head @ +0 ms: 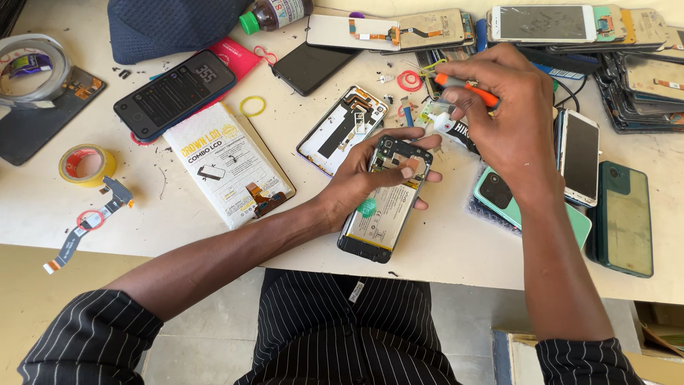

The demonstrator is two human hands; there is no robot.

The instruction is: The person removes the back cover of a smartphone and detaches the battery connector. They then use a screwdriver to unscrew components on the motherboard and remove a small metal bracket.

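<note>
My left hand (370, 175) holds an opened phone (381, 214) with its back off, battery and circuit board showing, tilted above the white table's (164, 214) front edge. The thumb rests across the phone's upper part near the camera. My right hand (499, 114) hovers just right of and above the phone, gripping an orange-handled screwdriver (467, 87) that lies sideways in the fingers, tip pointing left. A removed white phone frame (342, 130) lies just left of the phone's top.
A white parts box (226, 165), a dark phone with lit screen (174, 93), yellow tape (87, 165), a tape roll (32, 68) and a flex cable (89, 222) lie left. Several phones (581, 157), a green phone (531, 207), screen stacks (641, 78) and a bottle (274, 14) crowd the right and back.
</note>
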